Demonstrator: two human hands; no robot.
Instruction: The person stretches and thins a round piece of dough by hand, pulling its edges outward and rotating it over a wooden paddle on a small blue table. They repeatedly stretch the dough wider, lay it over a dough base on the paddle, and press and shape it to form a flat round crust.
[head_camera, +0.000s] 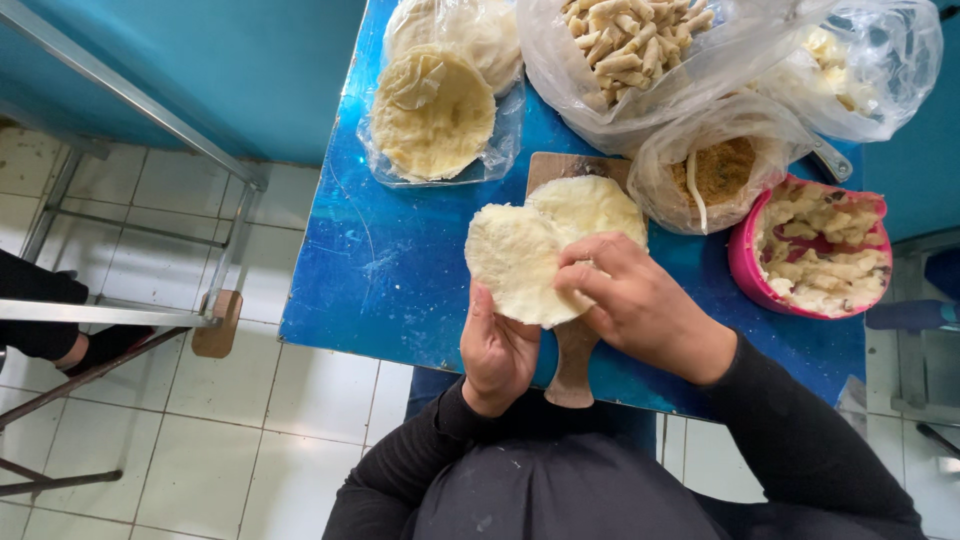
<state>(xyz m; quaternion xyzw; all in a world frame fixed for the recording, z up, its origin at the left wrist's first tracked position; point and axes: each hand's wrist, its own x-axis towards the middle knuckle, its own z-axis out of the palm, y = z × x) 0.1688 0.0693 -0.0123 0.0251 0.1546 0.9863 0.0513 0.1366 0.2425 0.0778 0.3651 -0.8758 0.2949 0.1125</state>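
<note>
While the stack of flat rounds in a plastic bag (432, 115) lies at the far left of the blue table (390, 270), the work sits nearer and to the right: a pale dough round (515, 260) is held up just above the table's near edge. The left hand (497, 350) cups its near-left rim from below, fingers half curled. The right hand (640, 305) lies over its right side, fingers bent and pinching the edge, so both hands touch it. A second round (590, 205) rests just beyond on a wooden paddle board (575, 360), whose handle points toward the person. Farther right stands a pink bowl (745, 265) of filling.
</note>
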